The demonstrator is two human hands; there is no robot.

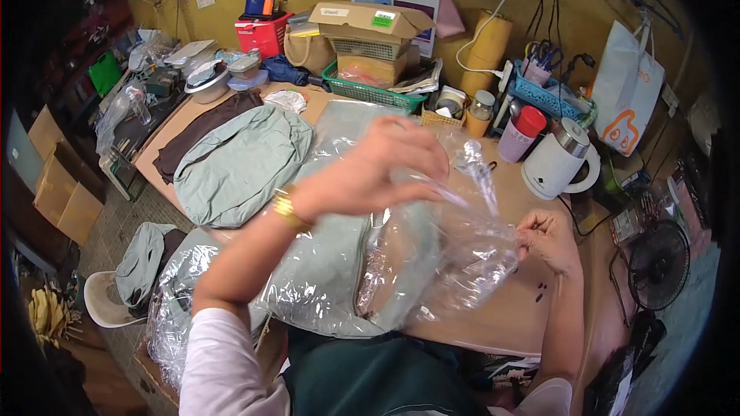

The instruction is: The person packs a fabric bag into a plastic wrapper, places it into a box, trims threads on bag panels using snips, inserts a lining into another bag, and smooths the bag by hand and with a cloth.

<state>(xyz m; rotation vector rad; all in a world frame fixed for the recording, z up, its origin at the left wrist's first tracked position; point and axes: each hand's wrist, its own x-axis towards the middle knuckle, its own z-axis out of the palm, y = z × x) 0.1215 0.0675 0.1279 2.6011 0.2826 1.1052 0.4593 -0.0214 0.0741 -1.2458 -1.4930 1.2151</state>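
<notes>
A clear plastic bag (482, 262) is stretched between my two hands over the right part of the table. My left hand (385, 162), blurred and with a gold band at the wrist, is raised over the table's middle and pinches the bag's upper edge. At the right, my right hand (549, 239) grips the bag's other side between thumb and fingers. Beneath my left forearm lies a grey-green fabric piece (316, 285) covered in shiny clear plastic. Another grey-green fabric piece (243, 162), uncovered, lies farther left on top of dark brown cloth (204, 135).
At the back stand a green basket (374, 95) with boxes, a glass jar (482, 112), a red-lidded cup (522, 135) and a white kettle (556, 162). A black fan (659, 264) is at the right. Plastic-wrapped cloth (177, 300) sits beside a white chair (108, 300) at the left.
</notes>
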